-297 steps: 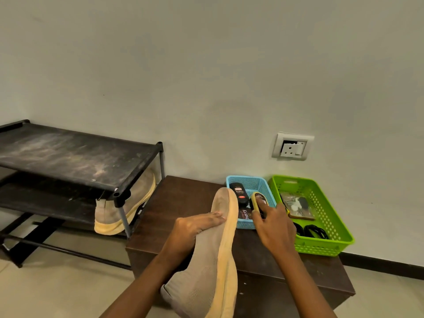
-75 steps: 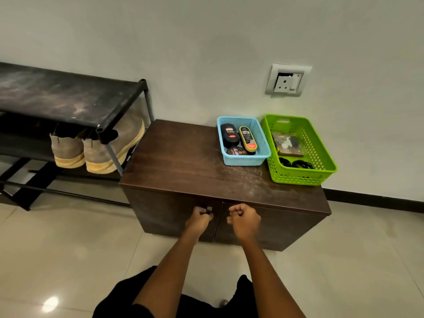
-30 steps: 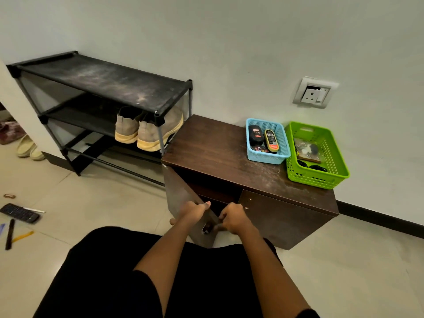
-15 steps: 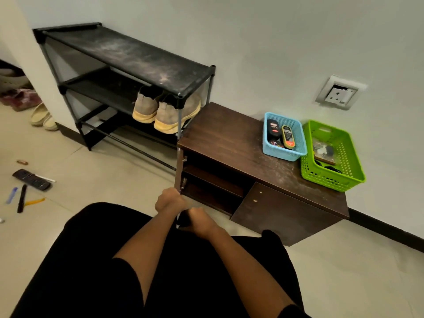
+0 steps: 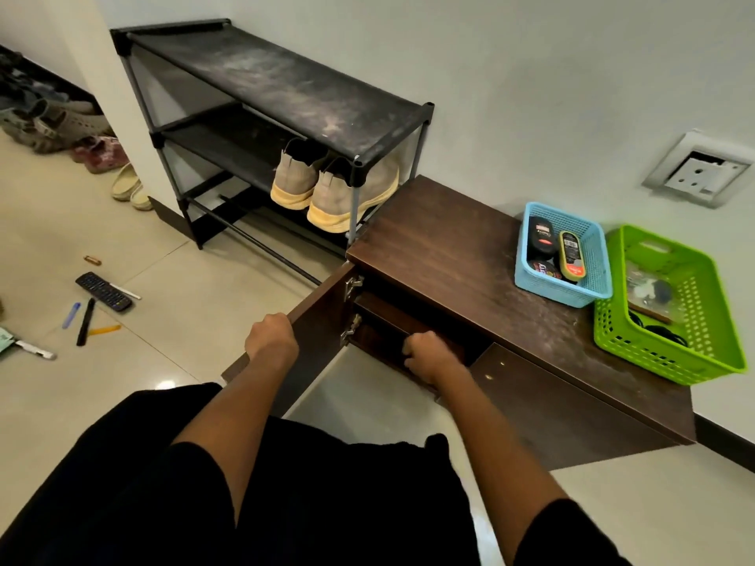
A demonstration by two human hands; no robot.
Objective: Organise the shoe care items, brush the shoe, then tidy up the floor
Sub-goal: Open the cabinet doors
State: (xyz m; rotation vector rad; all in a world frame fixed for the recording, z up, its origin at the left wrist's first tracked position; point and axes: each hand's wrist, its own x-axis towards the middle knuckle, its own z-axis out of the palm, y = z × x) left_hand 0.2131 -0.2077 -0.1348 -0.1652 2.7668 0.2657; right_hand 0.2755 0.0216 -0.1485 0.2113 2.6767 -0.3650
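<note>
The left hand [image 5: 271, 339] curls its fingers over the top edge of the open door [image 5: 322, 332] of the low dark-brown wooden table [image 5: 441, 247]. The right hand [image 5: 429, 357] is fisted inside the opening; whether it holds anything is hidden. The beige yellow-soled shoes [image 5: 331, 194] sit on the black metal rack [image 5: 286, 83], well beyond the left hand. The blue plastic basket [image 5: 555, 290] of polishes stands on the table, right of both hands.

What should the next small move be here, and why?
Probably release the cabinet door and reach for the remote on the floor. The door stands wide open in the left hand's grip, the shoes sit on the rack, and a black pen lies beside the remote.
</note>
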